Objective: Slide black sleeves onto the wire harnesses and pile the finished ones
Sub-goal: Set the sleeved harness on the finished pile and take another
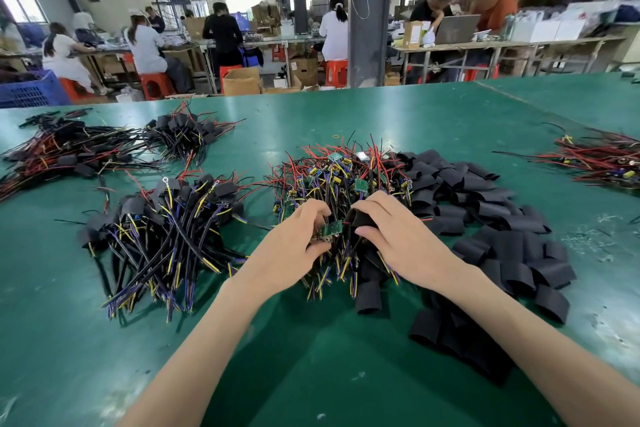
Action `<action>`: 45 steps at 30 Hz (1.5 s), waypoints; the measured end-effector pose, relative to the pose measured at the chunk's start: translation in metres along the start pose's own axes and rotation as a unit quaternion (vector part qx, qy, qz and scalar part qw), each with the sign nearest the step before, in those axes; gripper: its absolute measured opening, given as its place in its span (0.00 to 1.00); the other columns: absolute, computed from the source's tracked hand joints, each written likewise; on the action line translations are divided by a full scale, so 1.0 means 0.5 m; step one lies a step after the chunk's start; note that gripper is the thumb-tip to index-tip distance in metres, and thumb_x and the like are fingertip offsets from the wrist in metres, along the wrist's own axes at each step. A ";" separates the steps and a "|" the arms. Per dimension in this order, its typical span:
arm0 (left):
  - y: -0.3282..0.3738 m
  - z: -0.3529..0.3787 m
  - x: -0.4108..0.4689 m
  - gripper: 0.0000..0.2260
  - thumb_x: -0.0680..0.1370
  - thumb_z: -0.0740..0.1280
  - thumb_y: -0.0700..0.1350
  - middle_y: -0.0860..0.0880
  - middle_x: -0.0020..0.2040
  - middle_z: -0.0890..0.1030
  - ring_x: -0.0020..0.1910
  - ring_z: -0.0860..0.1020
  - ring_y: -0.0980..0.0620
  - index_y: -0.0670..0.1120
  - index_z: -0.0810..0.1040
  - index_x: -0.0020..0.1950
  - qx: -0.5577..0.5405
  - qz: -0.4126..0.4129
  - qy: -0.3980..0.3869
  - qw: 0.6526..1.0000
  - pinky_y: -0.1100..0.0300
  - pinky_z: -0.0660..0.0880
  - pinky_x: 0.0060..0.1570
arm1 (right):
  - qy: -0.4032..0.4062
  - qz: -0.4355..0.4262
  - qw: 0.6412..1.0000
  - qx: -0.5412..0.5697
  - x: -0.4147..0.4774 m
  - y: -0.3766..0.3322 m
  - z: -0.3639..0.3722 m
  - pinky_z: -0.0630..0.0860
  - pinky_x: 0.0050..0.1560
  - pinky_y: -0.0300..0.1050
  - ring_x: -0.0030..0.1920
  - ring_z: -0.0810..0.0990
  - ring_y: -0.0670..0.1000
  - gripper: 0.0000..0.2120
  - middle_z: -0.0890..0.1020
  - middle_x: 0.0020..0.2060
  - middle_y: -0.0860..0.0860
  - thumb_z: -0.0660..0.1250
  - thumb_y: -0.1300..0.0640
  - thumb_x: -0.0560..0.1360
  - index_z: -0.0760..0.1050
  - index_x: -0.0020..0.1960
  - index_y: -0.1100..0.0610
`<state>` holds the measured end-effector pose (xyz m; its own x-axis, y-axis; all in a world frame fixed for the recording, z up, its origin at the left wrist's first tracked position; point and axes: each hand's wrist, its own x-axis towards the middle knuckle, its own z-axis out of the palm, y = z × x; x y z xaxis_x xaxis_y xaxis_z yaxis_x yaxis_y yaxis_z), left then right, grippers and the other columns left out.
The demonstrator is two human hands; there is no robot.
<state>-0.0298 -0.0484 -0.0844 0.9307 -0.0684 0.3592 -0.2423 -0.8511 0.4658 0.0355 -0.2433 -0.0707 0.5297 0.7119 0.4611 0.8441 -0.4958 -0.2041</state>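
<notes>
Left hand (294, 239) pinching green board (331, 228), right hand (398, 239) gripping black sleeve (362, 218): align mouth squarely to avoid likely snagging on board corners or dragging tangled heap (346, 177).

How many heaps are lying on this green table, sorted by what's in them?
Heaps of sleeved harnesses: 3
Heaps of bare harnesses: 2
Heap of loose black sleeves: 1
Total: 6 heaps
</notes>
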 end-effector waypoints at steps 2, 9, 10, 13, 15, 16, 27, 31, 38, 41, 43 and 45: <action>0.004 -0.005 0.001 0.11 0.78 0.67 0.43 0.53 0.50 0.75 0.48 0.75 0.50 0.48 0.68 0.56 -0.005 -0.004 0.008 1.000 0.51 0.72 0.53 | -0.003 0.001 1.000 -0.006 0.000 0.001 -0.002 0.69 0.59 0.50 0.55 0.73 0.56 0.18 0.73 0.56 0.55 0.62 0.55 0.79 0.70 0.65 0.62; 0.022 -0.018 0.001 0.07 0.78 0.66 0.44 0.57 0.46 0.73 0.44 0.73 0.48 0.43 0.77 0.53 0.026 0.049 0.102 0.993 0.58 0.67 0.48 | -0.006 -0.001 0.999 -0.046 -0.002 -0.006 -0.001 0.68 0.53 0.48 0.49 0.75 0.58 0.19 0.73 0.56 0.56 0.63 0.55 0.78 0.70 0.67 0.60; 0.023 -0.018 0.002 0.08 0.78 0.67 0.44 0.56 0.47 0.72 0.44 0.73 0.48 0.42 0.77 0.53 0.020 0.049 0.105 0.993 0.59 0.67 0.48 | -0.008 0.002 0.999 -0.043 -0.002 -0.008 0.000 0.69 0.53 0.49 0.48 0.75 0.58 0.20 0.72 0.57 0.56 0.63 0.55 0.78 0.69 0.68 0.60; 0.028 -0.020 0.004 0.07 0.77 0.67 0.42 0.51 0.46 0.75 0.44 0.74 0.51 0.40 0.78 0.53 -0.013 0.037 0.112 0.993 0.66 0.67 0.46 | -0.010 0.003 1.000 -0.027 -0.002 -0.012 -0.002 0.72 0.54 0.51 0.49 0.76 0.58 0.21 0.71 0.57 0.56 0.62 0.55 0.79 0.68 0.69 0.60; 0.032 -0.022 0.005 0.07 0.77 0.68 0.42 0.50 0.45 0.76 0.43 0.74 0.52 0.40 0.79 0.52 -0.035 0.030 0.114 0.992 0.71 0.66 0.46 | -0.009 0.009 1.000 -0.029 -0.001 -0.014 -0.003 0.72 0.54 0.50 0.50 0.76 0.58 0.22 0.70 0.58 0.56 0.61 0.54 0.79 0.67 0.70 0.60; 0.033 -0.021 0.005 0.07 0.77 0.68 0.42 0.51 0.45 0.76 0.43 0.73 0.53 0.40 0.79 0.52 -0.042 0.027 0.112 0.992 0.72 0.65 0.46 | -0.008 0.013 0.999 -0.031 -0.001 -0.014 -0.004 0.72 0.54 0.50 0.50 0.76 0.58 0.22 0.70 0.59 0.56 0.61 0.54 0.79 0.66 0.71 0.60; 0.029 -0.015 0.003 0.07 0.77 0.67 0.42 0.55 0.42 0.73 0.40 0.69 0.59 0.41 0.79 0.52 -0.030 0.032 0.090 0.995 0.70 0.65 0.43 | -0.017 -0.014 1.000 -0.017 -0.005 -0.012 -0.005 0.75 0.50 0.55 0.48 0.77 0.59 0.21 0.72 0.57 0.57 0.63 0.56 0.78 0.68 0.69 0.62; 0.027 -0.015 0.004 0.08 0.78 0.66 0.43 0.53 0.43 0.72 0.44 0.73 0.49 0.40 0.79 0.54 0.008 0.036 0.076 0.996 0.54 0.70 0.47 | -0.034 -0.034 0.998 -0.036 -0.007 -0.006 -0.003 0.75 0.49 0.54 0.46 0.77 0.59 0.22 0.71 0.57 0.57 0.61 0.55 0.79 0.67 0.70 0.63; 0.031 -0.016 0.002 0.09 0.78 0.66 0.44 0.45 0.46 0.76 0.42 0.74 0.40 0.42 0.79 0.56 0.061 0.044 0.061 0.995 0.50 0.68 0.49 | -0.046 -0.041 0.998 -0.029 -0.007 -0.006 -0.006 0.74 0.47 0.52 0.43 0.75 0.57 0.22 0.70 0.58 0.55 0.59 0.54 0.80 0.66 0.71 0.61; 0.034 -0.013 0.001 0.11 0.78 0.65 0.45 0.45 0.46 0.76 0.43 0.74 0.40 0.41 0.79 0.57 0.053 0.043 0.059 0.996 0.50 0.68 0.49 | -0.035 -0.044 0.998 -0.011 -0.009 -0.008 -0.009 0.75 0.47 0.54 0.44 0.76 0.57 0.21 0.72 0.57 0.55 0.62 0.55 0.79 0.68 0.70 0.62; 0.035 -0.010 0.000 0.11 0.79 0.65 0.45 0.45 0.45 0.76 0.43 0.74 0.40 0.40 0.79 0.57 0.044 0.047 0.052 0.997 0.49 0.69 0.48 | -0.022 -0.055 0.998 -0.010 -0.011 -0.011 -0.009 0.77 0.45 0.53 0.45 0.77 0.57 0.20 0.73 0.56 0.57 0.64 0.56 0.78 0.71 0.68 0.63; 0.034 -0.009 0.000 0.11 0.79 0.64 0.46 0.48 0.44 0.75 0.44 0.74 0.41 0.41 0.79 0.57 0.028 0.045 0.048 0.997 0.48 0.69 0.47 | -0.014 -0.060 0.998 -0.013 -0.012 -0.013 -0.007 0.78 0.44 0.53 0.46 0.78 0.57 0.20 0.74 0.55 0.57 0.64 0.56 0.77 0.72 0.67 0.63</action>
<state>-0.0352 -0.0605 -0.0729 0.8741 -0.0982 0.4756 -0.3062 -0.8715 0.3829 0.0265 -0.2462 -0.0693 0.4282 0.7801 0.4561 0.8989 -0.4194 -0.1267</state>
